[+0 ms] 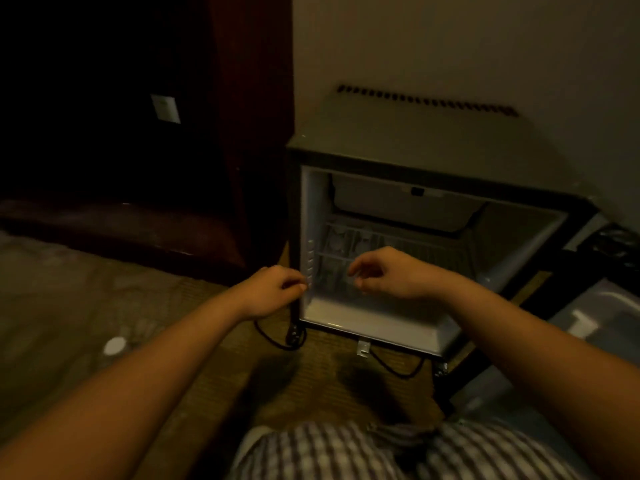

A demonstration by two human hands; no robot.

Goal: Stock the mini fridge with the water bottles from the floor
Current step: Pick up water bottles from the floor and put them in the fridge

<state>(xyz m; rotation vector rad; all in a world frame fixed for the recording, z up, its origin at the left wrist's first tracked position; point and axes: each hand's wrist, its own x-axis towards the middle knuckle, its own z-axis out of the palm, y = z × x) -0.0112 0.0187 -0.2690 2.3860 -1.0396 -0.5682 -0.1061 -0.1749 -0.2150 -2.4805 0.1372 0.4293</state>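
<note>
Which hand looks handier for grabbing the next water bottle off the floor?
Probably the left hand: it hovers empty at the fridge's left edge, nearest the bottle with the white cap on the floor. The right hand is in front of the fridge opening.

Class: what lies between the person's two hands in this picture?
In the head view, only the fridge's white left wall edge and dim interior lie between the left hand and right hand.

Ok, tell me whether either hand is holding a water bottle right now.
No: the left hand and right hand hover with curled, empty fingers in front of the open mini fridge.
</note>
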